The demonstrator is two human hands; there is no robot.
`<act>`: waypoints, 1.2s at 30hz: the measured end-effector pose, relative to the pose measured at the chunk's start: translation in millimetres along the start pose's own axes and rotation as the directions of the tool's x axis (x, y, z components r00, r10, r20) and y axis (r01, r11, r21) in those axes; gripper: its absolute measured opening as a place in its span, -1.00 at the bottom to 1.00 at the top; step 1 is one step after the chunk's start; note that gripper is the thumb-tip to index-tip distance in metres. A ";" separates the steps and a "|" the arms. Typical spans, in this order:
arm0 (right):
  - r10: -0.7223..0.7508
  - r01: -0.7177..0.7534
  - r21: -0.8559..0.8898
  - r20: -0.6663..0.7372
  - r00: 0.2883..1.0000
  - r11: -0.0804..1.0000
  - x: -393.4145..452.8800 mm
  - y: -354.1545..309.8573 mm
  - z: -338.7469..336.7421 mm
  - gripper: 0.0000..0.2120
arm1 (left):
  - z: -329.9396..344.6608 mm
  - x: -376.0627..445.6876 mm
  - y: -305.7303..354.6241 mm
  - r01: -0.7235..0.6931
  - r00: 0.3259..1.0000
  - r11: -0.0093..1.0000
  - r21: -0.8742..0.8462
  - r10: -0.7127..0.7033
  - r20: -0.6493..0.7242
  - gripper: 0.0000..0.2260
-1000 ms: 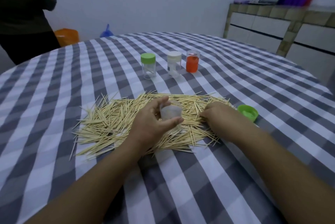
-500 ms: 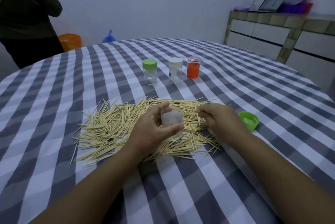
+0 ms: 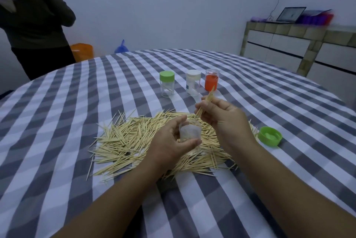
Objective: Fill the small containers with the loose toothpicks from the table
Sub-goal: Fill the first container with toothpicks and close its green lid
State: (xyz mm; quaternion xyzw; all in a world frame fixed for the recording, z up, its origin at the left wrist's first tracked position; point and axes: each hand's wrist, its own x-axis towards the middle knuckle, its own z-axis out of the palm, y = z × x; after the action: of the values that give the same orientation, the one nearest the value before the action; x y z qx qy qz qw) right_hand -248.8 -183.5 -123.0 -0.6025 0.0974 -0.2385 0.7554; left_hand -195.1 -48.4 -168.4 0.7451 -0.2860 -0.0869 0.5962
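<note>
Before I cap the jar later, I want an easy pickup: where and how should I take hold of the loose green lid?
The loose green lid lies hollow side up on the tablecloth, right of the toothpick pile. Probably best to pinch its raised rim across the width from above with the right hand, once that hand has dropped its toothpick bundle. The rim is the only wall that stands up.

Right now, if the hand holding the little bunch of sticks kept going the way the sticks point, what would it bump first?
Probably the orange container; the right hand's toothpick bundle points toward it, though depth is unclear.
</note>
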 end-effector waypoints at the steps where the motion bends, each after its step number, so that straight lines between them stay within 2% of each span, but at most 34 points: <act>1: 0.012 -0.012 -0.008 -0.008 1.000 1.000 -1.5 5.1 0.8 -0.91 | 0.0 0.4 -0.2 -0.004 1.000 1.000 0.004 0.004 -0.003 -0.29; 9: 0.092 -0.088 -0.115 0.032 0.995 0.989 -4.5 21.9 -3.7 -0.81 | -2.3 2.8 -2.4 -0.020 1.000 1.000 0.023 0.021 -0.014 -0.30; 14: 0.135 -0.112 -0.191 0.112 0.984 0.975 -3.7 23.8 -7.7 -0.67 | -2.9 4.1 -3.8 -0.028 0.999 0.998 0.050 0.030 -0.027 -0.32; 18: 0.122 -0.094 -0.293 0.079 0.989 0.952 2.3 17.1 -19.2 -0.84 | -3.0 3.8 -2.3 -0.009 1.000 1.000 0.022 0.010 -0.021 -0.31; 20: 0.097 -0.066 -0.416 0.053 0.994 0.907 5.7 11.4 -27.8 -0.85 | -3.4 3.3 -1.6 -0.011 1.000 0.999 0.031 0.012 -0.016 -0.30; 22: 0.080 -0.043 -0.609 0.034 0.996 0.792 8.2 4.9 -36.6 -0.82 | -3.8 3.8 -1.0 -0.006 1.000 1.000 0.027 0.007 -0.015 -0.29; 25: 0.156 0.026 -0.889 0.109 0.982 0.458 11.0 -0.1 -45.6 -0.74 | -4.5 4.3 0.1 0.001 1.000 1.000 0.031 -0.001 -0.012 -0.24; 28: 0.284 0.089 -0.961 0.165 0.945 0.262 10.1 5.3 -46.3 -0.48 | -5.2 3.2 -0.4 0.001 1.000 1.000 0.027 -0.001 -0.016 -0.20; 31: 0.286 0.187 -0.972 0.221 0.932 0.141 11.0 17.1 -40.1 -0.32 | -6.4 2.6 0.2 0.003 1.000 0.999 0.041 -0.002 -0.015 -0.20; 32: 0.270 0.223 -0.970 0.240 0.933 0.093 11.5 20.8 -37.7 -0.35 | -7.0 2.8 0.7 0.004 1.000 0.999 0.045 -0.003 -0.015 -0.21; 36: 0.131 0.353 -0.931 0.340 0.931 -0.094 13.8 29.0 -33.6 -0.70 | -10.7 4.4 1.7 0.020 0.999 0.999 0.051 -0.019 -0.027 -0.27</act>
State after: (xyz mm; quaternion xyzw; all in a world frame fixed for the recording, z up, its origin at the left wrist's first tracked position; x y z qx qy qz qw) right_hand -244.4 -214.5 -157.4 -0.9958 0.0629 -0.0490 0.0459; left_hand -187.0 -42.0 -162.9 0.7639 -0.2731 -0.0756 0.5798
